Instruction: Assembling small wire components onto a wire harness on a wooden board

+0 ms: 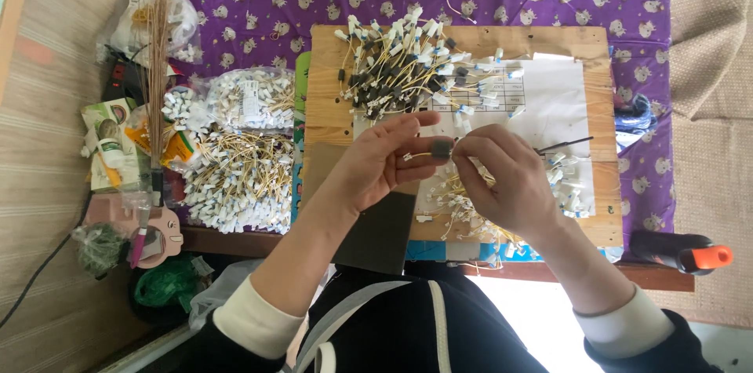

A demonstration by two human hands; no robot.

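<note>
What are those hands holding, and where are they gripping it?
Both hands, left hand and right hand, pinch a small wire lead by the dark cylinder at one end.

The light is soft and even, like daylight. Nothing looks dark. A bright white patch near the bottom, just under the counter (pixel 604 220) edge, is washed out. Shadows are faint. The hands (pixel 439 165) look a little blurry, and the small white parts are hard to tell apart. The edges bend slightly.

A white paper sheet (pixel 549 90) with a printed table lies upper right of centre; a green-and-white carton (pixel 106 141) (partly hidden) stands far left.
</note>
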